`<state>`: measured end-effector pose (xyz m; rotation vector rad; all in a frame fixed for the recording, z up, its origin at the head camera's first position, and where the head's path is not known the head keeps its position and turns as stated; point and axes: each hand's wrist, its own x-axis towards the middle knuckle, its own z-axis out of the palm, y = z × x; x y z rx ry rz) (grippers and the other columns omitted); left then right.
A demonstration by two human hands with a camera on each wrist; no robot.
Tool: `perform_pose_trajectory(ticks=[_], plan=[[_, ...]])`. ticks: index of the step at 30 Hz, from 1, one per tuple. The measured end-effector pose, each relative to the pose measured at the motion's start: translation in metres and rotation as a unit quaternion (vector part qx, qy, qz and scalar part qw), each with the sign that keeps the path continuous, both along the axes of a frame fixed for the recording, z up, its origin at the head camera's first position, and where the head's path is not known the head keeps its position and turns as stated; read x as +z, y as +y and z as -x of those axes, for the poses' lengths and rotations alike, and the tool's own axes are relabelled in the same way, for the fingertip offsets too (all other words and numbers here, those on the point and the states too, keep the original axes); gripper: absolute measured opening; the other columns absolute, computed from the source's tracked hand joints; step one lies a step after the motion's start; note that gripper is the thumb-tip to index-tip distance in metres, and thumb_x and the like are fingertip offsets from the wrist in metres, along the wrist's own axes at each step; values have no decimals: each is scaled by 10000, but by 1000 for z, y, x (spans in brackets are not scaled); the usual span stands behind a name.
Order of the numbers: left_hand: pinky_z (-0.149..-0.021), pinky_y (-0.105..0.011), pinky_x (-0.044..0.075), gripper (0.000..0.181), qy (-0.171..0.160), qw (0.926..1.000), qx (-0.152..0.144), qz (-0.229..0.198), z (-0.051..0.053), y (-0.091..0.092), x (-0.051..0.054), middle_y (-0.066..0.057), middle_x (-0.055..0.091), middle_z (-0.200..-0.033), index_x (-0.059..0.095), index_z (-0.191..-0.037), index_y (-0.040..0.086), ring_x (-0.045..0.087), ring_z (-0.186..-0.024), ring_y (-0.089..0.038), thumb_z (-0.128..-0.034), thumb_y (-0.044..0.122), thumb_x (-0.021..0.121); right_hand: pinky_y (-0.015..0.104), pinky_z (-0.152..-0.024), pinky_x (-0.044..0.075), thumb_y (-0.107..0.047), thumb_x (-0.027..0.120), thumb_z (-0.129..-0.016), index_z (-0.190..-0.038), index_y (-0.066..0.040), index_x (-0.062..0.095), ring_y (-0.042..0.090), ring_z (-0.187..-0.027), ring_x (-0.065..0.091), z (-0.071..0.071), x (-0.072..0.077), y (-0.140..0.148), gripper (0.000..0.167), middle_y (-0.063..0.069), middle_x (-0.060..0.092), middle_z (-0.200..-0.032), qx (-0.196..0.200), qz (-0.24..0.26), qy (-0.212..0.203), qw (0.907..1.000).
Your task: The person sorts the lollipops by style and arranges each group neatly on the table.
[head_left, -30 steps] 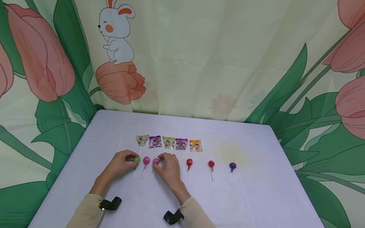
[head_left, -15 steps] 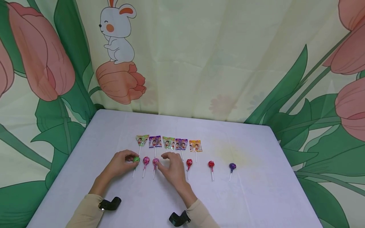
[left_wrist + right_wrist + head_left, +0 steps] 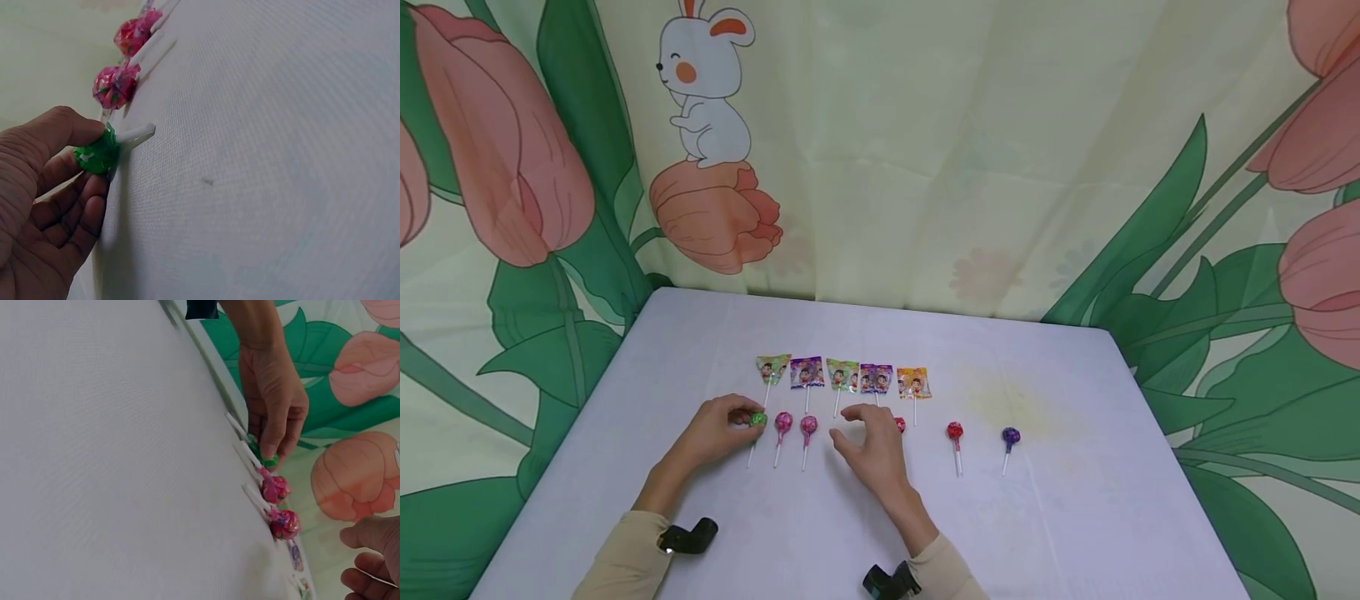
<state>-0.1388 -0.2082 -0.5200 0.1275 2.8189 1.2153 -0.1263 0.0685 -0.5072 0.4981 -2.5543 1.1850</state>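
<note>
My left hand [image 3: 721,435] pinches the green lollipop [image 3: 758,419] by its round head, at the left end of the lower row; the left wrist view shows thumb and fingers around the green wrapper [image 3: 97,154]. Beside it lie two pink lollipops [image 3: 783,422] [image 3: 808,425], sticks toward me. Over the table right of them, my right hand [image 3: 876,450] holds nothing, thumb and forefinger apart. It partly covers a red lollipop [image 3: 900,424]. In the right wrist view the right hand's fingers [image 3: 369,584] are spread near the pink lollipops [image 3: 284,524].
Behind the lower row lie several flat-wrapped lollipops [image 3: 807,372] in green, purple and orange. Farther right on the white table [image 3: 1075,517] are another red lollipop [image 3: 955,431] and a purple one [image 3: 1011,436]. A printed curtain [image 3: 910,167] hangs behind the table.
My right hand has let go of the second pink lollipop and moved right, now partly in front of the nearer red one. The left hand has stayed on the green lollipop.
</note>
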Motion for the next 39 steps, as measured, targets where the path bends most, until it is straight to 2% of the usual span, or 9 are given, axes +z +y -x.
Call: perform_pose_trajectory(ticks=[11,17,23,30,39], plan=[[-839,-404,551,268,3,10000,19,19,0,-1,-1,-47,690,-998,732,-1111,26,616,-905,-194,-866,119,792,404,-853,506,-149,840,-826,-1058,-71,728,234,-974,628,2,-1,23,269,38,734,-1009,-321,-11,-150,9994],[-835,-404,550,267,2,10000,24,37,0,0,0,-46,687,-991,732,-1109,23,612,-901,-195,-864,113,791,353,-786,493,-143,843,-828,-1057,-63,734,278,-933,619,3,0,33,266,44,736,-1006,-456,86,-189,9987],[-833,-403,546,272,-20,10000,44,49,-1,0,0,-48,682,-989,728,-1113,18,606,-902,-198,-865,112,787,340,-742,474,-141,853,-817,-1045,-49,738,243,-880,591,6,-2,42,271,55,744,-994,-647,-2,-95,9979],[-829,-397,544,274,-58,10000,59,40,-1,0,0,-44,677,-982,726,-1116,18,601,-899,-197,-865,108,787,414,-827,493,-132,858,-807,-1038,-43,740,294,-937,633,9,-6,53,274,77,749,-990,-818,-46,-76,9966],[-823,-388,543,274,-35,10000,65,64,-1,1,0,-36,675,-973,728,-1114,21,598,-893,-191,-862,108,791,434,-847,483,-125,857,-811,-1044,-41,736,291,-961,626,10,-10,62,275,81,743,-1000,-971,-90,-401,9944]])
